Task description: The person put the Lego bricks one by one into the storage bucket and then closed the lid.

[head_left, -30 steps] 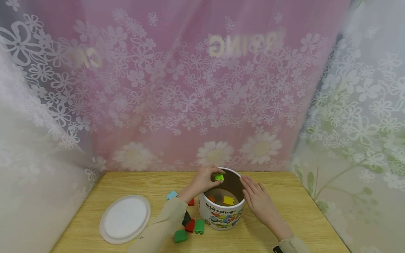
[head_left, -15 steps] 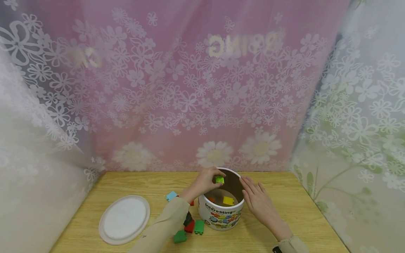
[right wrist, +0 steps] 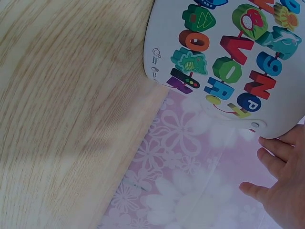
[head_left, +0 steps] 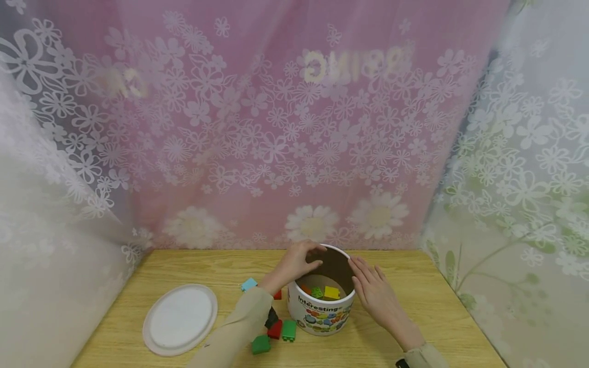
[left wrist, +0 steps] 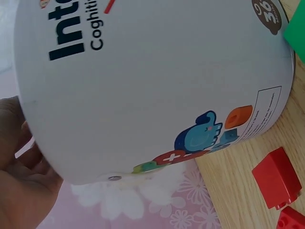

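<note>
A white round bucket (head_left: 317, 318) printed with colourful pictures stands on the wooden table. My left hand (head_left: 294, 265) is over its left rim, thumb and fingers apart with nothing between them; the left wrist view shows the same hand (left wrist: 24, 183) at the bucket's mouth. Down on the bucket's floor lie a lime green brick (head_left: 317, 292), a yellow brick (head_left: 332, 293) and an orange piece (head_left: 306, 290). At the right rim, my right hand (head_left: 378, 292) rests its extended fingers on the bucket, and in the right wrist view its fingertips touch the edge.
Left of the bucket lie a light blue brick (head_left: 249, 284), a partly covered red brick (head_left: 278, 295), a black piece (head_left: 271, 318), another red brick (head_left: 275, 329) and two green bricks (head_left: 289, 330). A white round lid (head_left: 181, 316) is farther left. Flowered curtains (head_left: 294, 153) enclose the table.
The left hand has let go of the lime green brick, which dropped from between its fingers to the bucket's floor. My right hand has stayed at the rim.
</note>
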`<control>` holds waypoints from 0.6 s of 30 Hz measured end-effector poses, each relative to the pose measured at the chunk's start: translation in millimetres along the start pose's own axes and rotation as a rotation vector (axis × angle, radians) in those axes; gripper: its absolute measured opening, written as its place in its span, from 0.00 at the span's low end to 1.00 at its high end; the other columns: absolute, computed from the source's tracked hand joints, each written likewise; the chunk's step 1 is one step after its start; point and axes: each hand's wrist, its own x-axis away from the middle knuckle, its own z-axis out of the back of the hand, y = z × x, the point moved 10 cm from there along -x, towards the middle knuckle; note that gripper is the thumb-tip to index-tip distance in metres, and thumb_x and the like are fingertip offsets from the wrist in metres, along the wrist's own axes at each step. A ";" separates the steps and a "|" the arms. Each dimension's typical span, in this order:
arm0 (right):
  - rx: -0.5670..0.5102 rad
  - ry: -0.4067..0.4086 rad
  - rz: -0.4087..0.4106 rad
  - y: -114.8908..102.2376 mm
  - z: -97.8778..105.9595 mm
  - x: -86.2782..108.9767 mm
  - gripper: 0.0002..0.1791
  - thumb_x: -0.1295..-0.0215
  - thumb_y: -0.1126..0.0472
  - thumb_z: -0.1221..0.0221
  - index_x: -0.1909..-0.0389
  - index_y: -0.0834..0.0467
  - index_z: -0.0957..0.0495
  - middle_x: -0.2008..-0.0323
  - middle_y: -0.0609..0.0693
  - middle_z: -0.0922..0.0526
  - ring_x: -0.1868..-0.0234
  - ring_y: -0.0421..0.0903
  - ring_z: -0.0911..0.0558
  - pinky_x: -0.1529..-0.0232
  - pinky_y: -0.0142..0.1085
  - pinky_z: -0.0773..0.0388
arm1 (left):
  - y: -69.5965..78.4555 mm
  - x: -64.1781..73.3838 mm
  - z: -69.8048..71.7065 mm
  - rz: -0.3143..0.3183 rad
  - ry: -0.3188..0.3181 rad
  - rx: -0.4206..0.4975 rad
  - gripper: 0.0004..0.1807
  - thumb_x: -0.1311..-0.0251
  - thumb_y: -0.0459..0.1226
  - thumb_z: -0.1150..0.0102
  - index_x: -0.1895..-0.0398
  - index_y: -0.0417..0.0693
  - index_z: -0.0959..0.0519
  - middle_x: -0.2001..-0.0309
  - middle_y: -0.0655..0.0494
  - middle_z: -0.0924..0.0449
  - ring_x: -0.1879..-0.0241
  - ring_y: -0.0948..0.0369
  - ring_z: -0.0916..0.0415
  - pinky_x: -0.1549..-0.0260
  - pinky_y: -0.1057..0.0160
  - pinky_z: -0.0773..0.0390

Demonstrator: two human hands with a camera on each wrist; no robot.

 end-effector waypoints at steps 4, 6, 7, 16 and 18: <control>-0.001 0.002 0.001 0.7 -1.3 0.5 0.26 0.29 0.64 0.42 0.31 0.64 0.28 0.32 0.59 0.26 0.32 0.59 0.27 0.35 0.65 0.34 | 1.5 2.1 12.2 -0.014 0.059 0.029 0.17 0.35 0.36 0.32 0.43 0.47 0.17 0.49 0.54 0.16 0.51 0.55 0.18 0.51 0.64 0.17; 0.000 0.002 0.002 1.1 -2.2 0.5 0.27 0.29 0.64 0.42 0.31 0.64 0.28 0.32 0.59 0.26 0.32 0.59 0.27 0.35 0.65 0.34 | 2.2 3.9 17.9 -0.021 0.081 0.053 0.17 0.36 0.35 0.32 0.44 0.47 0.17 0.49 0.53 0.16 0.51 0.54 0.18 0.52 0.63 0.17; 0.002 -0.001 0.002 1.4 -2.8 0.6 0.26 0.29 0.64 0.42 0.31 0.64 0.29 0.32 0.59 0.26 0.32 0.59 0.27 0.35 0.65 0.34 | 2.9 5.1 20.9 -0.029 0.092 0.069 0.17 0.36 0.35 0.32 0.44 0.47 0.17 0.50 0.52 0.16 0.51 0.53 0.17 0.52 0.62 0.16; -0.013 -0.016 -0.019 4.5 -5.3 1.0 0.28 0.30 0.65 0.41 0.30 0.64 0.29 0.31 0.59 0.27 0.31 0.59 0.28 0.34 0.65 0.36 | -8.3 20.5 46.0 -0.007 0.149 0.242 0.19 0.35 0.32 0.33 0.41 0.43 0.19 0.45 0.45 0.18 0.47 0.45 0.20 0.46 0.46 0.19; -0.014 -0.019 -0.022 4.8 -5.4 1.0 0.27 0.29 0.64 0.42 0.30 0.64 0.29 0.31 0.59 0.27 0.31 0.59 0.28 0.33 0.64 0.36 | -12.9 26.0 53.5 0.004 0.180 0.248 0.19 0.36 0.32 0.33 0.41 0.46 0.18 0.44 0.48 0.18 0.46 0.46 0.20 0.45 0.47 0.19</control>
